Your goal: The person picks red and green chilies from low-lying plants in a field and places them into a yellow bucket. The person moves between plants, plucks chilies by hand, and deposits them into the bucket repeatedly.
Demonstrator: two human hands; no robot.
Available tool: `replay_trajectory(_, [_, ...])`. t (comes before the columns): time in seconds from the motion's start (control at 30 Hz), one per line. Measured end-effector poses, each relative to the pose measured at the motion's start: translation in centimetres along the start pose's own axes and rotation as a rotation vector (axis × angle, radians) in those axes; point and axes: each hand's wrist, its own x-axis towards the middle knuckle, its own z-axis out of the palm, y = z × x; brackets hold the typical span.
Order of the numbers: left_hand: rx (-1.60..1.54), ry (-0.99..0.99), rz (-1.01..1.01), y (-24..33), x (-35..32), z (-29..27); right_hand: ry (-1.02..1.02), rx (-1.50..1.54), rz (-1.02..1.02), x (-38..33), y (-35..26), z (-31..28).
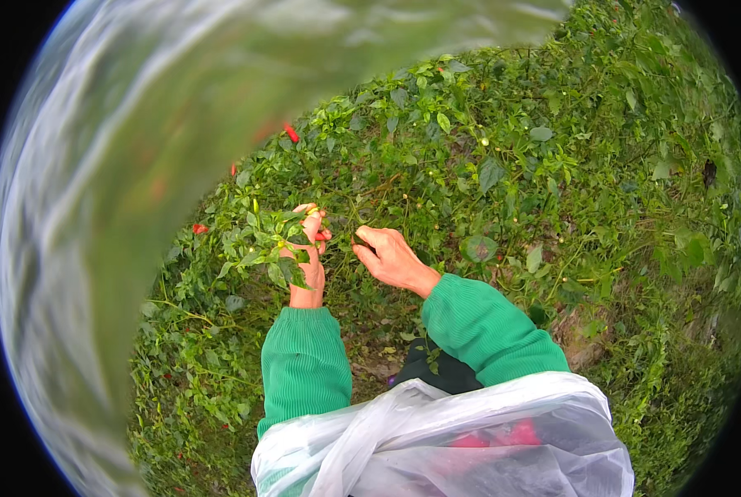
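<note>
My left hand point(311, 265) is partly covered by the leaves of a pepper plant point(259, 244). Its fingers are curled, and small red chili peppers point(323, 235) show at them. Just to the right, my right hand point(394, 258) is closed, thumb and fingers drawn together among thin stems. What lies in its pinch, if anything, is too small to make out. The two hands are a short gap apart, both in green ribbed sleeves. More red chilies hang beyond the left hand, one pepper point(291, 132) farther off and another point(200, 229) to the left.
A translucent plastic bag point(503, 410) hangs at my waist, with something red showing through it. Blurred clear plastic sheeting point(138, 132) covers the upper left of the view. Dense green foliage point(486, 182) spreads all around, and bare soil point(582, 335) shows at the right.
</note>
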Motion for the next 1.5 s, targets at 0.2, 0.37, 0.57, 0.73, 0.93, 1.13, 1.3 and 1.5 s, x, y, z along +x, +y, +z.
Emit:
replay_trajectory(0.2, [0.077,0.090,-0.021,0.2,1.7,2.5,0.028,-0.032,-0.058,-0.3,0.4,0.6])
replay_trajectory(0.37, [0.131,0.244,0.009,0.0,1.6,3.6,0.027,-0.065,-0.044,-0.7,1.3,1.1])
replay_trajectory(0.57, [0.453,0.114,0.176,0.1,2.0,3.6,0.053,-0.067,-0.106,-0.6,1.0,1.7])
replay_trajectory(0.73, [0.720,0.128,0.346,-1.5,2.4,1.1,0.098,0.043,0.073,0.2,-0.9,0.2])
replay_trajectory(0.93, [0.592,0.121,0.339,-3.8,-0.1,-1.3,0.128,-0.256,-0.168,4.1,-1.7,-1.1])
replay_trajectory(1.13, [0.626,0.209,0.191,-4.1,-4.6,-0.8,-0.304,-0.560,-0.249,4.3,-1.1,-1.5])
replay_trajectory(1.3, [0.309,0.168,0.008,-3.5,-5.5,-1.5,-0.302,-0.457,-0.335,4.4,-0.2,-0.9])
replay_trajectory(1.5, [-0.103,0.182,-0.196,-3.6,-3.7,-1.7,-0.264,-0.374,-0.423,5.9,0.4,-0.6])
